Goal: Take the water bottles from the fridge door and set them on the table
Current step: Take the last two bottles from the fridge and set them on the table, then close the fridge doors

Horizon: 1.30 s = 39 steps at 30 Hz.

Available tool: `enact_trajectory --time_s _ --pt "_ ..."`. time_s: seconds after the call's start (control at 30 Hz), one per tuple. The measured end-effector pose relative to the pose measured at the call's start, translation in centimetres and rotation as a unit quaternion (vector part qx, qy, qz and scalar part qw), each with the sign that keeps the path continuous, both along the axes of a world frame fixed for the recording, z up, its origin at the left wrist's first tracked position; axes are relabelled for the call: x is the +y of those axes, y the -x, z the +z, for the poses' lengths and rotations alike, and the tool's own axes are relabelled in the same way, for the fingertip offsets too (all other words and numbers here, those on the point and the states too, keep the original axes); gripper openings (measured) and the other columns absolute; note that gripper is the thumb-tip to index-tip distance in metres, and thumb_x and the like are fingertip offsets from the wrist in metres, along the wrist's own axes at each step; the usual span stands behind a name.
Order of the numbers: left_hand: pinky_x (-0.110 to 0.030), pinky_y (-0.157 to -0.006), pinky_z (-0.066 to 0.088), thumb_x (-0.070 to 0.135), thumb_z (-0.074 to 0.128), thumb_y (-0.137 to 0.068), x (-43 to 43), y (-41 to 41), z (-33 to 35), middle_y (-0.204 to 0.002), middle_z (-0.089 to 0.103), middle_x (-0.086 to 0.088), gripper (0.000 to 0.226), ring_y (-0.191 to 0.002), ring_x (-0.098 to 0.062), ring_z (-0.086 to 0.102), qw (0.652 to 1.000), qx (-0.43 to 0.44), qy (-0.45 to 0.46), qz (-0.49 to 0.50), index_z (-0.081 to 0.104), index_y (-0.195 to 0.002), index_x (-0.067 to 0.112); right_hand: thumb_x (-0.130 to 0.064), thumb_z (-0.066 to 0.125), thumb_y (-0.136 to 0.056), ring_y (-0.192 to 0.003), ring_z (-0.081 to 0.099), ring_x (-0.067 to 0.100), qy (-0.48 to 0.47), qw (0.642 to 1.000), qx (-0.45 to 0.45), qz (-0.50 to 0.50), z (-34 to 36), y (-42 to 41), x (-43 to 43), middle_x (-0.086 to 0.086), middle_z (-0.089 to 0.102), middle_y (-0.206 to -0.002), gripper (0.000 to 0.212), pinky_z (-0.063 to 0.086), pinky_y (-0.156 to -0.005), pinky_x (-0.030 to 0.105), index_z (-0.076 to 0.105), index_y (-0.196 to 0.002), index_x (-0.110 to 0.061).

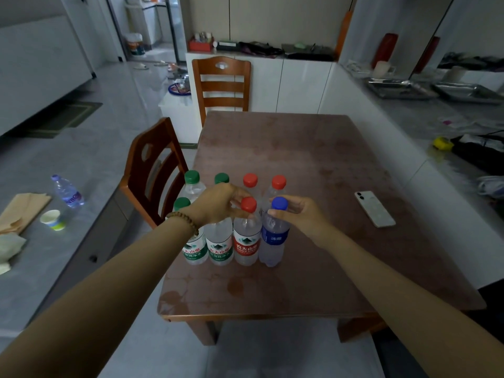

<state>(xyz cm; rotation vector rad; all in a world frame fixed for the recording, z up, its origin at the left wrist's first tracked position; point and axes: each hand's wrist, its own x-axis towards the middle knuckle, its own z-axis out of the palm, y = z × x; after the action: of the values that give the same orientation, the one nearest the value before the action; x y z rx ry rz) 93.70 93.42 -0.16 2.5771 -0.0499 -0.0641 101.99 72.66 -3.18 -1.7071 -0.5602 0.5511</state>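
Dim daylight falls on a brown wooden table (327,170) set against a white half-wall, with two wooden chairs pulled up to it and a phone (375,209) lying face down well to the right of the bottles. Eight water bottles stand upright in two close rows near the table's left edge, touching or nearly so.

In the near row the left hand (221,203) has its fingers curled about the neck of the red-capped bottle (246,238), just under the cap, and the right hand (297,211) is pinched on the neck of the blue-capped bottle (274,236). Both bottles rest with their bases on the tabletop. Left of the red-capped one stand two green-labelled bottles (219,246), one cap hidden under the left wrist. Behind them are two more green caps (192,177) and two red caps (250,180).

All the bottles look sealed and full of clear water, so each should be fairly heavy for its size, with thin plastic walls that give under a squeeze. A cold bottle may sweat and turn slick; whether these are wet cannot be told. The ribbed neck under the cap is the firmest hold, as both hands use now.

On the grey counter left of the table lie another bottle (66,195) on its side and a paper cup (51,219), its contents not visible.
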Motion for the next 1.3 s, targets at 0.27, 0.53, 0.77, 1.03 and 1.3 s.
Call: enact_trajectory --time_s 0.27,0.53,0.77,1.03,1.3 --pt "-0.021 -0.079 0.050 0.035 0.074 -0.074 -0.4 0.1 0.4 -0.105 0.070 0.006 0.035 -0.090 -0.008 0.063 1.000 0.001 -0.007 -0.009 0.067 -0.104 0.019 -0.013 0.076 -0.075 -0.107 0.062 0.013 0.004 1.000 -0.003 0.000 -0.3 -0.1 0.0 -0.003 0.069 -0.107 0.033 0.050 -0.094 0.026 0.067 -0.105 -0.021" --pt "-0.013 -0.077 0.044 0.025 0.073 -0.077 -0.6 0.3 1.6 -0.106 0.066 0.003 0.041 -0.091 -0.008 0.061 0.999 0.022 0.013 -0.034 0.062 -0.115 0.014 -0.016 0.071 -0.081 -0.113 0.057 0.014 0.049 0.998 -0.017 -0.021 0.4 0.9 -0.1 -0.002 0.063 -0.118 0.045 0.048 -0.091 0.023 0.058 -0.124 -0.014" --pt "-0.024 -0.083 0.050 0.029 0.063 -0.086 -0.5 -0.5 3.5 -0.115 0.066 -0.002 0.033 -0.092 -0.012 0.061 0.998 -0.002 -0.024 -0.062 0.059 -0.118 0.019 -0.018 0.067 -0.085 -0.128 0.047 0.021 0.080 0.993 -0.042 -0.080 2.7 3.2 -0.1 0.003 0.050 -0.139 0.050 0.041 -0.106 0.040 0.051 -0.132 -0.020" --pt "-0.024 -0.091 0.040 0.049 0.048 -0.090 -4.5 0.5 7.3 -0.123 0.058 -0.001 0.049 -0.103 -0.017 0.058 0.980 -0.087 -0.005 -0.181 0.051 -0.128 0.018 -0.019 0.064 -0.088 -0.133 0.040 0.013 0.083 0.941 -0.099 -0.312 8.4 12.6 -8.2 0.002 0.044 -0.144 0.049 0.036 -0.105 0.027 0.049 -0.134 -0.016" --pt "-0.035 -0.113 0.022 0.048 0.046 -0.091 -16.8 7.8 10.8 -0.152 0.030 -0.002 0.063 -0.139 -0.021 0.027 0.914 -0.158 0.014 -0.372 0.030 -0.144 0.018 -0.035 0.057 -0.091 -0.145 0.015 0.011 0.240 0.809 -0.154 -0.513 15.3 33.2 -18.2 -0.008 0.016 -0.158 0.064 0.017 -0.109 0.021 0.026 -0.147 -0.027"
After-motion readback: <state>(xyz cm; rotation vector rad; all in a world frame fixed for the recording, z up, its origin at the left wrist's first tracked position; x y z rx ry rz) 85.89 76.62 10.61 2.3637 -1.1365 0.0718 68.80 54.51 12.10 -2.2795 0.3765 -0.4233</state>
